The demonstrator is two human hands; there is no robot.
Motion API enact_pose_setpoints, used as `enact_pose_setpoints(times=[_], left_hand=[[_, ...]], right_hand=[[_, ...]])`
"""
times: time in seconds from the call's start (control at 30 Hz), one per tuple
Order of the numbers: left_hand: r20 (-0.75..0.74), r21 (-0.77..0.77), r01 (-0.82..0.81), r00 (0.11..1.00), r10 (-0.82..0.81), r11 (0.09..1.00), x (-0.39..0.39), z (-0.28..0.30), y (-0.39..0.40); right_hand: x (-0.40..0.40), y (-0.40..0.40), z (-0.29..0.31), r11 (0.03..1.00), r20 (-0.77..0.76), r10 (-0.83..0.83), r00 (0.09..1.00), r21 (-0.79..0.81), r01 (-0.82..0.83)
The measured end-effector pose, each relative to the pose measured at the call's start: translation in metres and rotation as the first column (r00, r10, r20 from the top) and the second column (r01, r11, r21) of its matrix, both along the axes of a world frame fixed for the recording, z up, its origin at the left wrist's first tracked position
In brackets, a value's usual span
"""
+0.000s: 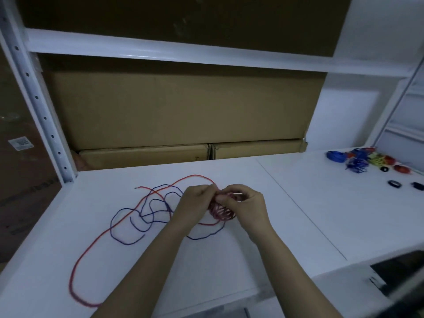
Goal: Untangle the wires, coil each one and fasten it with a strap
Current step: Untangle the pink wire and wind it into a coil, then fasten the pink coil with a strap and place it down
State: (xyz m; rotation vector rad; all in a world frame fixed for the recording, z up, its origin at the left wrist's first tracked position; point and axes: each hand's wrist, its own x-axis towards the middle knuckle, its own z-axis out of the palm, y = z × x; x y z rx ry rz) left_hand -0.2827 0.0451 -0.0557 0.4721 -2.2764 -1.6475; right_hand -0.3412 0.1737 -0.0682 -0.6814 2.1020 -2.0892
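A long red wire [96, 243] and a blue wire [128, 242] lie loosely crossed over each other on the white table [206, 271]. Part of the red wire is wound into a small coil [221, 212] held up between both hands at the table's middle. My left hand [195, 203] pinches the coil's left side with curled fingers. My right hand [246, 205] grips the coil from the right, fingers curled over its top. The red wire's loose run trails left from the coil in a wide loop toward the front left edge.
At the back right lies a heap of coiled blue, red and yellow wires [362, 159], with black strap rolls [394, 184] beside it. Cardboard boxes [179, 111] fill the shelf behind the table. A white upright post [36, 97] stands at left. A dark object [399, 271] sits at front right.
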Motion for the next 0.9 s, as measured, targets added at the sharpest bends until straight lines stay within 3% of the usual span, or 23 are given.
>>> enact_pose_setpoints(times=[0.13,0.23,0.33,0.53,0.67,0.77,0.9], left_hand=[[-0.088,-0.039,0.021,0.996,-0.025,0.999,-0.011,0.013,0.039],[0.008,-0.159,0.183,0.983,-0.185,0.97,-0.023,0.011,0.073],[0.102,-0.215,0.311,0.95,-0.296,0.926,-0.039,0.001,0.118],[0.086,-0.274,0.283,0.959,-0.27,0.919,-0.082,-0.012,0.206],[0.234,-0.407,0.381,0.922,-0.309,0.83,-0.122,-0.013,0.251],[0.145,-0.435,0.356,0.934,-0.326,0.827,-0.155,-0.018,0.288],[0.077,-0.571,0.336,0.93,-0.359,0.749,-0.22,-0.024,0.335]], right_hand=[[-0.023,0.057,0.001,0.98,0.134,-0.183,0.974,-0.047,0.191],[-0.033,0.1,-0.002,0.974,0.282,-0.181,0.942,-0.083,0.212],[-0.04,0.138,-0.007,0.966,0.331,-0.209,0.92,-0.079,0.248],[-0.058,0.202,-0.018,0.924,0.28,-0.343,0.897,-0.071,0.375],[-0.082,0.24,-0.023,0.915,0.171,-0.395,0.903,-0.016,0.403],[-0.11,0.269,-0.027,0.884,0.125,-0.462,0.878,-0.006,0.467],[-0.164,0.309,-0.028,0.876,0.163,-0.47,0.867,-0.037,0.482]])
